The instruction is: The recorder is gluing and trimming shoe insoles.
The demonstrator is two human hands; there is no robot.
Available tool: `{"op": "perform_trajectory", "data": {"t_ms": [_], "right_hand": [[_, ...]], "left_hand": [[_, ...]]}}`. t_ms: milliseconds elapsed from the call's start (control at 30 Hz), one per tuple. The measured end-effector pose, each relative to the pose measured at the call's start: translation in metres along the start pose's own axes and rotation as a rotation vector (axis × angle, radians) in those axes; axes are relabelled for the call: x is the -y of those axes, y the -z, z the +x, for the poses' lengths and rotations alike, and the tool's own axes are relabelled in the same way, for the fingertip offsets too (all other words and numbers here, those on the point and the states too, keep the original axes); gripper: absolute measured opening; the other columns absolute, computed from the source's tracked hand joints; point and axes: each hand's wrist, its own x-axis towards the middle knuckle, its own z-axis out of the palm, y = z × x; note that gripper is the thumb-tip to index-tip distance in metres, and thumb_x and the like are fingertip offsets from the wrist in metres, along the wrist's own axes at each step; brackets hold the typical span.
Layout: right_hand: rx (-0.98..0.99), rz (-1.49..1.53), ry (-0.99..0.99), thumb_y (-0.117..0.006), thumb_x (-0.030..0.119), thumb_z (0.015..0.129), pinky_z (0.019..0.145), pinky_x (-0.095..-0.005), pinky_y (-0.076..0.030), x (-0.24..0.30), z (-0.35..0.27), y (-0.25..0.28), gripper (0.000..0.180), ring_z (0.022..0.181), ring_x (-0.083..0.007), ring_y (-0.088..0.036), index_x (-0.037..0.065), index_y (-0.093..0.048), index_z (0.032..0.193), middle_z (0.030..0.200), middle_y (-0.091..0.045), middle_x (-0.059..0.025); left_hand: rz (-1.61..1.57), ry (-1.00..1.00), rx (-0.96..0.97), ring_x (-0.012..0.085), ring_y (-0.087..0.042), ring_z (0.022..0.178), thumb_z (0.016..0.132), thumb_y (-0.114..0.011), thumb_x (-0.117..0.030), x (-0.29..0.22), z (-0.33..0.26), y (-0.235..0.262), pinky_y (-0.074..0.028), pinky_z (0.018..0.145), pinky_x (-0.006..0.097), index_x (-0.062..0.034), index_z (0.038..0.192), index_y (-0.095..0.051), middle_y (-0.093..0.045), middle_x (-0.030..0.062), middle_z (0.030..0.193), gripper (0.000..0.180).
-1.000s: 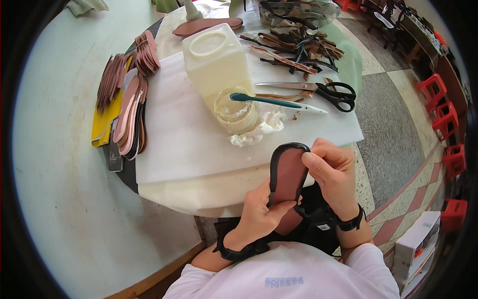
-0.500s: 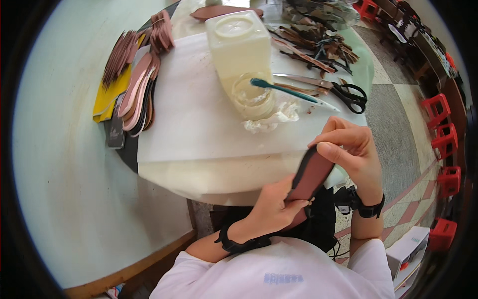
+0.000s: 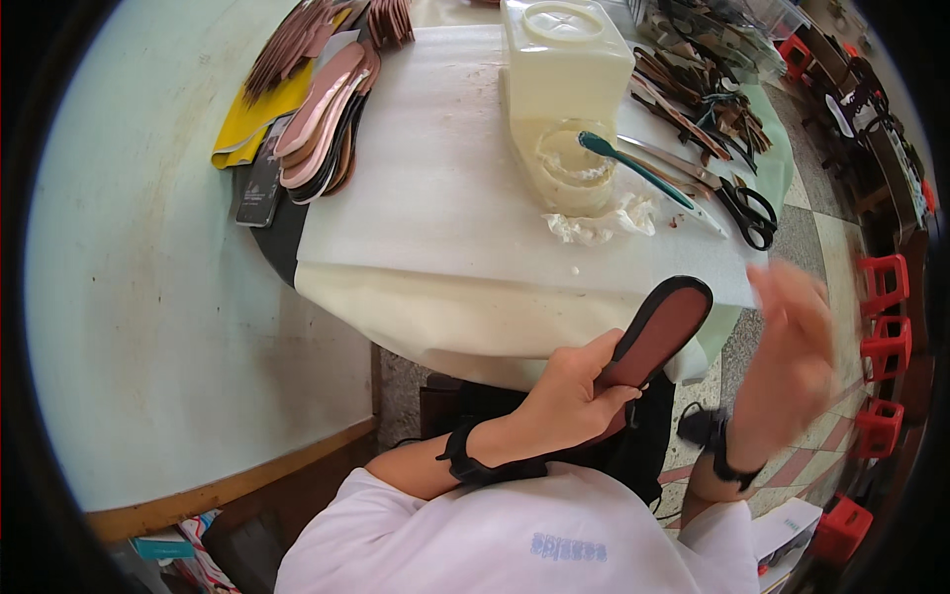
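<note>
My left hand [image 3: 554, 411] is closed round the lower part of a shoe insole [image 3: 665, 337], reddish brown with a black rim. The insole's rounded end tilts up and to the right, in front of the table edge. Apart from it on the right, my right hand [image 3: 790, 346] is raised and smeared by motion, so its fingers cannot be made out. Beyond the hands on the table are an open jar [image 3: 569, 178] with pale contents, a teal-and-white toothbrush [image 3: 643, 170] lying across it, crumpled white tissue [image 3: 604, 220] and black-handled scissors [image 3: 747, 210].
A large pale plastic container [image 3: 564, 74] stands behind the jar. Stacked insoles [image 3: 322, 104], a yellow cloth [image 3: 242, 134] and a dark phone-like slab [image 3: 260, 188] lie at the left. Dark scraps [image 3: 708, 104] are heaped far right. Red stools [image 3: 884, 282] line the floor.
My right hand has let go of the insole's upper end and moved away to the right. My left hand still grips the insole. The view has shifted, so the table things appear farther right and higher.
</note>
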Motion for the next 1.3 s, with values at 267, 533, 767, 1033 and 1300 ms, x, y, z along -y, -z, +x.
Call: {"op": "perform_trajectory", "data": {"t_ms": [267,533,767,1033,1300], "right_hand": [[0.468,1.424,-0.034,-0.053,0.029,0.091,0.093,-0.0494,-0.033,0.054,-0.011,0.017,0.027,0.078,-0.0219,-0.066,0.011,-0.038,0.079,0.086,-0.049,-0.0042],[0.450,1.520,0.094,-0.052,0.021,0.092,0.089,-0.0504,-0.037,0.055,-0.007,0.011,0.022,0.080,-0.0215,-0.066,0.011,-0.037,0.080,0.086,-0.048,-0.0048],[0.428,1.505,0.136,-0.052,0.018,0.092,0.087,-0.0513,-0.038,0.051,-0.008,0.012,0.021,0.080,-0.0232,-0.066,0.009,-0.037,0.080,0.088,-0.048,-0.0053],[0.421,1.533,0.147,-0.053,0.018,0.091,0.084,-0.0490,-0.040,0.049,-0.002,0.005,0.021,0.082,-0.0238,-0.066,0.009,-0.037,0.080,0.088,-0.048,-0.0059],[0.376,1.561,0.143,-0.054,0.018,0.091,0.080,-0.0459,-0.043,0.052,0.002,-0.005,0.020,0.081,-0.0228,-0.066,0.009,-0.038,0.081,0.090,-0.050,-0.0067]], "left_hand": [[0.122,0.035,-0.005,0.0133,-0.061,0.075,0.075,-0.064,0.002,-0.006,0.005,-0.010,-0.047,0.069,0.026,0.0045,0.102,-0.053,-0.064,0.0127,0.084,0.029],[0.094,0.018,-0.011,0.0135,-0.058,0.071,0.076,-0.063,0.003,-0.004,0.009,-0.015,-0.047,0.068,0.026,0.0043,0.101,-0.053,-0.063,0.0118,0.083,0.027],[0.090,-0.126,-0.039,0.0290,-0.049,0.053,0.073,-0.059,0.005,0.002,0.013,-0.019,-0.041,0.052,0.033,0.0022,0.093,-0.046,-0.051,0.0182,0.065,0.024],[0.101,-0.111,-0.077,0.0271,-0.048,0.051,0.073,-0.060,0.003,-0.003,0.012,-0.011,-0.040,0.051,0.034,0.0020,0.093,-0.047,-0.052,0.0175,0.062,0.024],[-0.038,0.068,-0.010,0.0127,-0.062,0.078,0.079,-0.061,0.004,0.002,0.006,-0.002,-0.048,0.073,0.025,0.0031,0.108,-0.052,-0.065,0.0095,0.087,0.031]]}}
